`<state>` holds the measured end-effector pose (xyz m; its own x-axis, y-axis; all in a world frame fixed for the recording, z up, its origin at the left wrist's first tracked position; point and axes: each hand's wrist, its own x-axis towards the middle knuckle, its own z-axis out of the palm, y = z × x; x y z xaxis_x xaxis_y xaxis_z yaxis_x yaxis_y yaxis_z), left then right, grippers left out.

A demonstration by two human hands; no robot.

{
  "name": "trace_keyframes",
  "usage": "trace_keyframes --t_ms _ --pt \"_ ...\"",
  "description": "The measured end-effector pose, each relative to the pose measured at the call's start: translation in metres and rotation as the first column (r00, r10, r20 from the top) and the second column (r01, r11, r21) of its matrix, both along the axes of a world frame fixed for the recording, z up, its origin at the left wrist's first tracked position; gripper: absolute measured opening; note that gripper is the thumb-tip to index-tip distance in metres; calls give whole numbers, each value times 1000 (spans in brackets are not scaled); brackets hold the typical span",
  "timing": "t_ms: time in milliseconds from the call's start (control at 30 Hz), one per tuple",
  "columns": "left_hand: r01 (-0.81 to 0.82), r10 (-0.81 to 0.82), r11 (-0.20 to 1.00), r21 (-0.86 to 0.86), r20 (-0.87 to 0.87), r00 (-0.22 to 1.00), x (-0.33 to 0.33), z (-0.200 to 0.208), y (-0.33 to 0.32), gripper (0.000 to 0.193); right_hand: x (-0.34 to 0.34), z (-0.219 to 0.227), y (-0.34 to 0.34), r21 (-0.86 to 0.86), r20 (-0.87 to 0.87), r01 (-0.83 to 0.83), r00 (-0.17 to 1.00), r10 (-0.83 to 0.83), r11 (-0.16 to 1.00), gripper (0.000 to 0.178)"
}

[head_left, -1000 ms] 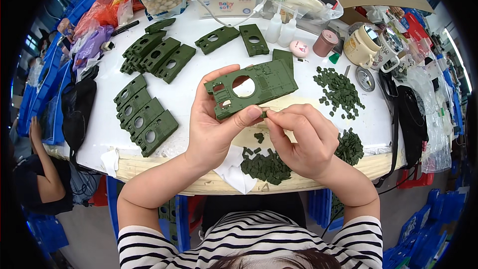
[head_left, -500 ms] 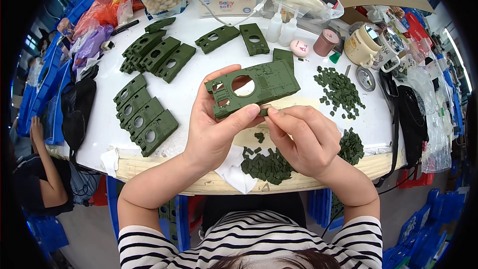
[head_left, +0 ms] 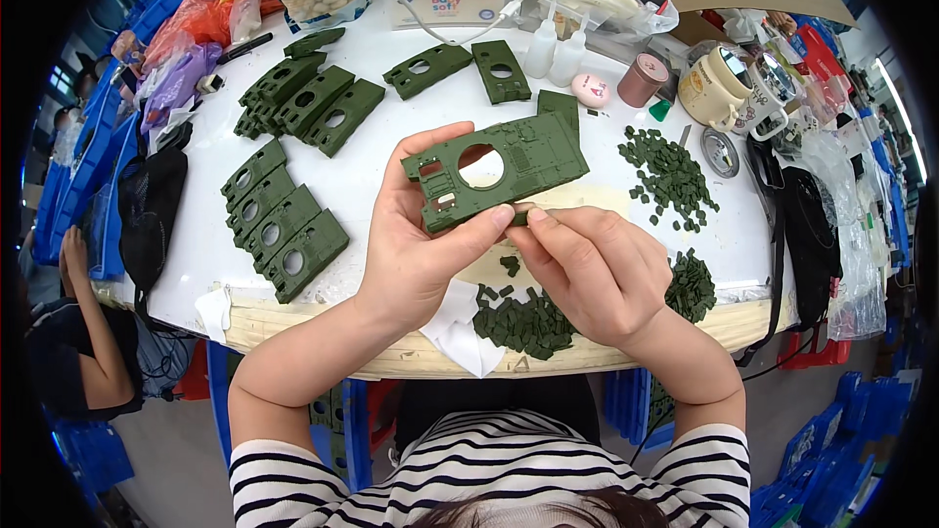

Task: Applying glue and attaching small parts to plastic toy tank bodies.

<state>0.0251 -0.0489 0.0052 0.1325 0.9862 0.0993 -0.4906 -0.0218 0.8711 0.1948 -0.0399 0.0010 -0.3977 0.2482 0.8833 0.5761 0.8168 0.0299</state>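
The person's left hand [head_left: 416,235] holds a dark green plastic plate [head_left: 497,171] up over the middle of the white table [head_left: 372,152], closed on its left end with the thumb pressing along the near edge and the fingers curled behind the far edge. The plate is flat and long, with a large round hole in the middle and small rectangular cut-outs toward its left end. The right hand [head_left: 592,269] is pinched shut, thumb and forefinger meeting at the plate's near edge on a small green piece [head_left: 519,218] that shows only as a sliver between the fingertips.

The plate looks light and stiff, a thin moulded shell that one hand carries easily; its thin webs around the hole and cut-outs would likely flex or crack if squeezed there, so the solid outer edges, where the left hand already sits, seem the safest hold. The surface looks matt rather than slippery. The small piece is tiny and light, easy to drop, and calls for a fingertip pinch.

Just near of the hands lies a heap of small green pieces [head_left: 523,323], partly on a white cloth [head_left: 460,332]. More lie in a pile on the right [head_left: 670,176] and another near the table's right edge [head_left: 692,286]. Stacked green plates [head_left: 279,220] sit at the left, with a further group [head_left: 303,103] beyond them
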Motion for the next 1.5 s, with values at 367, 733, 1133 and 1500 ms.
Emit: trace_keyframes --t_ms 367,733,1133,1500 --pt "-12 15 999 46 -52 999 0 1 -1 60 0 2 -2 -74 -34 -63 998 60 995 19" --pt "49 -48 998 41 -21 999 -1 3 -1 57 4 1 2 25 61 -46 997 44 999 24" --pt "129 -127 991 -29 78 989 -5 5 0 54 3 6 -3 -86 47 -73 996 77 994 21" --pt "-87 73 978 188 81 994 -15 0 29 57 3 -17 -17 -673 298 -94 874 385 734 13"
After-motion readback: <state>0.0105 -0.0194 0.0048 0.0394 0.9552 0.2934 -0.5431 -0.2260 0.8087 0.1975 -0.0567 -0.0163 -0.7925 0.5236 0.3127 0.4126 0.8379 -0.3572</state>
